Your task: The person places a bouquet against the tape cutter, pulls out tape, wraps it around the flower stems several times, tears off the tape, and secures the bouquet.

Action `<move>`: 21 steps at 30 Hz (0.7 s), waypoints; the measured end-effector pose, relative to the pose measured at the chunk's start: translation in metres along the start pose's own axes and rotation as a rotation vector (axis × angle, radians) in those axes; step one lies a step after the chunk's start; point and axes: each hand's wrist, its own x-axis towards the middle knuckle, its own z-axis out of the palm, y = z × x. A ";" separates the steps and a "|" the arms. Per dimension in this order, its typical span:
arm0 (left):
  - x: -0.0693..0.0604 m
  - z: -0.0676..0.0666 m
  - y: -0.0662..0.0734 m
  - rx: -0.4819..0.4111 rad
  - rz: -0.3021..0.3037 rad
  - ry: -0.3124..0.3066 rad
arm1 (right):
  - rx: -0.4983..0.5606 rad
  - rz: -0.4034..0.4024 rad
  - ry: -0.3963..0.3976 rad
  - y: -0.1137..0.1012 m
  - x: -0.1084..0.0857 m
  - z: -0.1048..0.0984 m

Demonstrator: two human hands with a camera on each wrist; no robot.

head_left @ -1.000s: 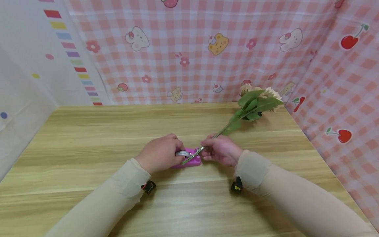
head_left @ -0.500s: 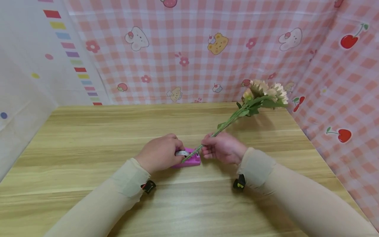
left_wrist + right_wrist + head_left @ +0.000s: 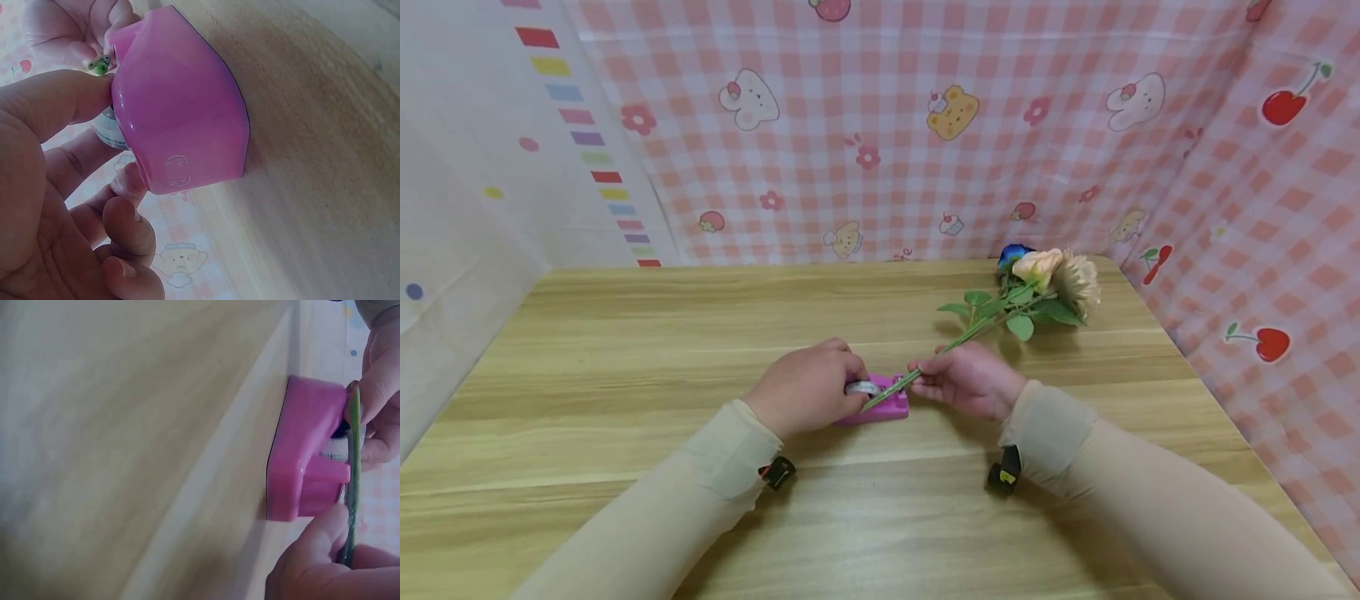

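My left hand (image 3: 808, 387) holds a pink tape dispenser (image 3: 181, 106) on the wooden table, thumb and fingers at its tape roll (image 3: 862, 388). The other fingers curl loosely beside it in the left wrist view. My right hand (image 3: 973, 379) pinches a bundle of flower stems (image 3: 964, 337) between thumb and fingers. The cut stem ends lie across the top of the dispenser, by my left thumb. At the far end of the stems are a peach rose (image 3: 1037, 268), a cream flower (image 3: 1078, 283) and a blue flower (image 3: 1015, 254), with green leaves (image 3: 1021, 325).
The wood-grain table (image 3: 700, 325) spreads around both hands. A pink checked cloth (image 3: 895, 192) with cartoon prints stands along the back and right edges, close behind the flower heads. A white cloth (image 3: 460, 225) borders the left side.
The flower bundle has turned in my right fingers: its heads rose, then dropped lower, and the blue flower and peach rose now show. My left hand and the dispenser have stayed put.
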 end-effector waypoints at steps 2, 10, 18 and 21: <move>0.000 0.000 0.000 0.000 -0.004 -0.002 | 0.006 0.006 0.024 0.001 0.001 0.001; 0.000 0.000 0.000 0.004 -0.015 -0.008 | -0.023 0.006 0.075 0.000 0.000 0.005; 0.001 0.000 0.000 -0.005 -0.011 -0.002 | -0.163 0.087 0.059 0.003 -0.001 0.013; 0.001 0.000 0.000 -0.009 -0.010 -0.005 | -0.227 0.098 0.093 0.005 -0.001 0.016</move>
